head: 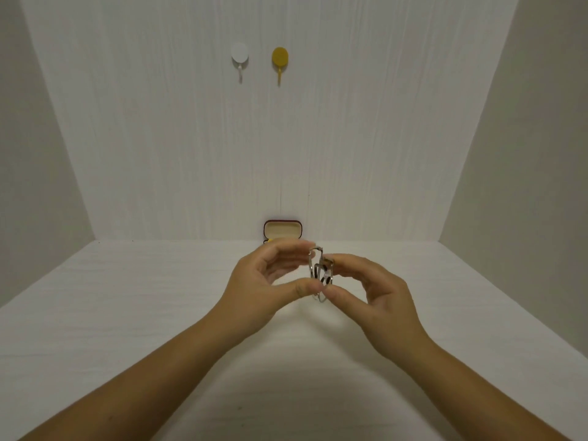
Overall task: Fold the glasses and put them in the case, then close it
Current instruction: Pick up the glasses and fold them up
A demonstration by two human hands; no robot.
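Note:
Thin metal-framed glasses (320,275) with dark temple tips are held above the white table, seen almost end-on. My left hand (267,281) pinches them from the left with thumb and fingers. My right hand (372,288) pinches them from the right. Behind the hands, a dark red glasses case (282,230) stands open against the back wall, its cream lining facing me; its lower half is hidden by my left fingers. Something small and yellow (269,240) shows at the case's left base.
A white table (127,313) spreads below, closed in by white walls at the back and both sides. A white hook (239,58) and a yellow hook (280,60) hang high on the back wall.

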